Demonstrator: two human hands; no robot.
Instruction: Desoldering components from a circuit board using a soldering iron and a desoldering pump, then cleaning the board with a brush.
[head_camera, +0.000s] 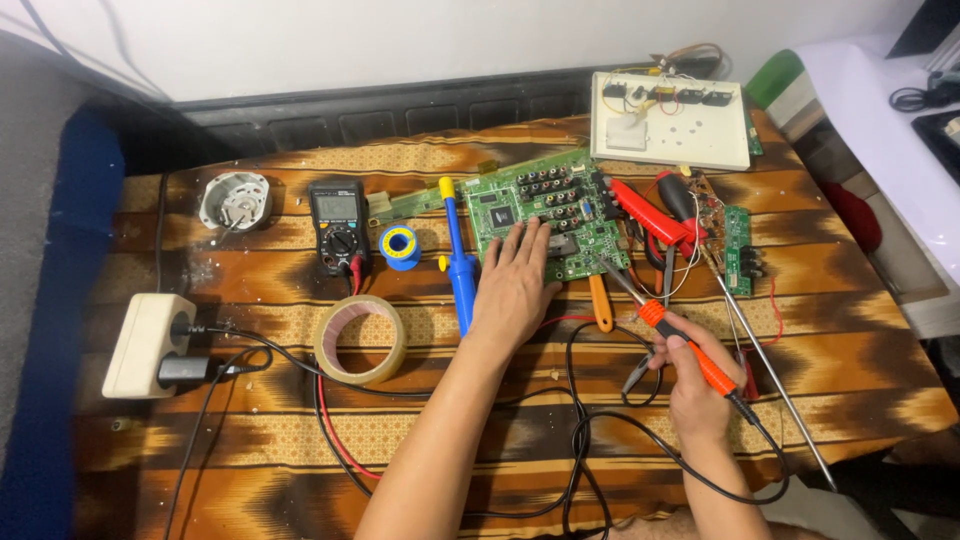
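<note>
A green circuit board (545, 205) lies on the patterned brown cloth near the middle. My left hand (515, 280) rests flat on the board's front edge, fingers spread, pinning it down. My right hand (695, 385) grips an orange-handled soldering iron (690, 350) like a pen. Its metal tip (612, 272) touches the board's lower right corner. A black cord runs from the iron's handle back across the cloth.
A blue desoldering pump (458, 255), blue solder spool (400, 246), black multimeter (339, 222), tape roll (360, 338) and white power strip (146, 343) lie left. Red-handled tools (650, 212), a small green board (738, 248), a white board (668, 118) and long metal rods (770, 365) sit right.
</note>
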